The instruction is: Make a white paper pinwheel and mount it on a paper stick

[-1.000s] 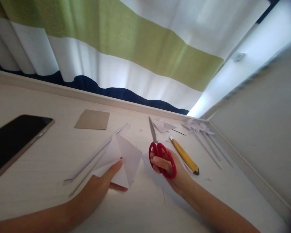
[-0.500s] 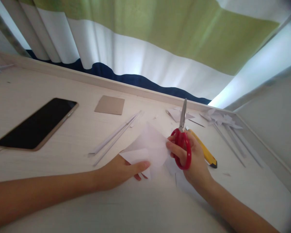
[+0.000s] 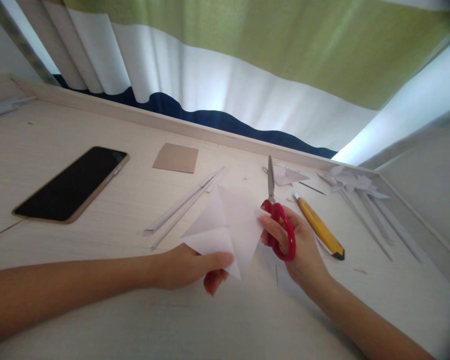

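My left hand pinches the near edge of a folded white paper and holds it just above the pale table. My right hand grips red-handled scissors, fingers through the loops. The shut blades point away from me, just right of the paper. The two hands sit close together, the paper between them.
A black phone lies at the left. A brown card square and thin paper strips lie beyond the paper. A yellow utility knife lies right of the scissors. Paper scraps and strips crowd the far right corner. A striped curtain hangs behind.
The left hand has lifted and turned the folded paper toward the scissors. The right hand has brought the scissors upright beside the paper. The camera view has shifted left.
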A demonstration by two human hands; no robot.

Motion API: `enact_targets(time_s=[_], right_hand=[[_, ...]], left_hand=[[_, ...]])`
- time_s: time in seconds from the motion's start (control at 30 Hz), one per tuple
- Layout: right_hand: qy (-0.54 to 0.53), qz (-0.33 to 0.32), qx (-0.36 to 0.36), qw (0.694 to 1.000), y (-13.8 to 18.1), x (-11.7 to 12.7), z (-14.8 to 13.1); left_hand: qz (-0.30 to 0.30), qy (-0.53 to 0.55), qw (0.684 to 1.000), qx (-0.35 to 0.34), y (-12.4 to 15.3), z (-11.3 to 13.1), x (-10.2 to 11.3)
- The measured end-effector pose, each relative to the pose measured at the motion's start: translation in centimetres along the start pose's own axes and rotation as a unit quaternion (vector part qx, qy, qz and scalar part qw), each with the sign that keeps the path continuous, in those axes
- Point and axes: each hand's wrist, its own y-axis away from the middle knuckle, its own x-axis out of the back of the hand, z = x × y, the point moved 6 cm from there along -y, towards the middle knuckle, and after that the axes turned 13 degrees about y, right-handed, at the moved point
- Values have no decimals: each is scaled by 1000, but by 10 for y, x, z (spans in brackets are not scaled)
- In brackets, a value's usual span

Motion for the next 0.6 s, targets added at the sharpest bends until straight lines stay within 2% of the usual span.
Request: enact_targets(time_s=[0.13, 0.27, 0.37, 0.5, 0.6], right_hand=[[-21, -25, 8, 999, 6, 1, -1], [-16, -98, 32, 995, 23, -1, -1], [1, -131, 33, 991, 37, 2, 0], [72, -180, -70, 979, 52, 5, 14], [84, -224, -129, 962, 62, 1, 22]], left_hand=[[103, -1, 994, -22, -3, 0, 14], [184, 40, 981, -54, -3, 1, 25], [195, 62, 975, -82, -2, 4, 27], [178, 86, 971, -135, 0, 9, 25], [160, 125, 967, -151, -1, 6, 23]])
